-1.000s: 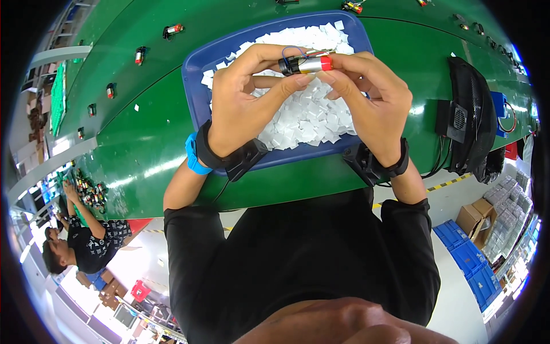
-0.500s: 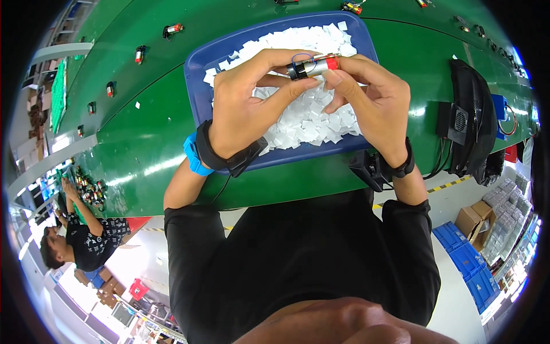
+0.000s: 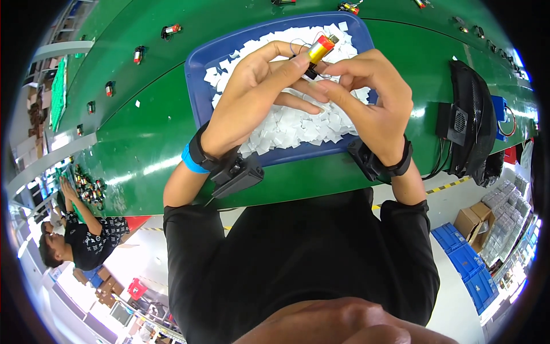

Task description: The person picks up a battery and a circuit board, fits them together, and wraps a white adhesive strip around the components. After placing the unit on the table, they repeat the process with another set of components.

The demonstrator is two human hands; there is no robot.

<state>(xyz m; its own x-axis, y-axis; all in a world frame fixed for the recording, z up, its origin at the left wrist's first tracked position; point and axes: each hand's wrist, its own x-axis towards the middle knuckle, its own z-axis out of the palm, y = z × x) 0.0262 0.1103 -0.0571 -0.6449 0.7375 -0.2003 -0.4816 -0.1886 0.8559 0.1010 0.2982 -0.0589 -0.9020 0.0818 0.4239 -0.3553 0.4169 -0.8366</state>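
My left hand (image 3: 249, 97) holds a small cylindrical battery (image 3: 319, 50) between thumb and fingers, above the bin. It has a gold-yellow body, a red band at its upper end, a black part at its lower end and a thin wire looping beside it. The battery is tilted, red end up and to the right. My right hand (image 3: 378, 94) has its thumb and forefinger drawn together beside the black end; what they pinch is too small to make out. Below both hands lies a blue bin (image 3: 197, 97) of small white paper squares (image 3: 303, 126).
Several similar battery units lie along the green table (image 3: 143, 114), one of them (image 3: 171, 30) beyond the bin's left corner. A black mesh bag (image 3: 475, 114) lies at the right. At far left a co-worker (image 3: 86, 241) handles a pile of units (image 3: 89, 189).
The battery has turned from nearly level to tilted, its red end now upward and its yellow side showing. My right hand has moved from the red end to beside the black end.
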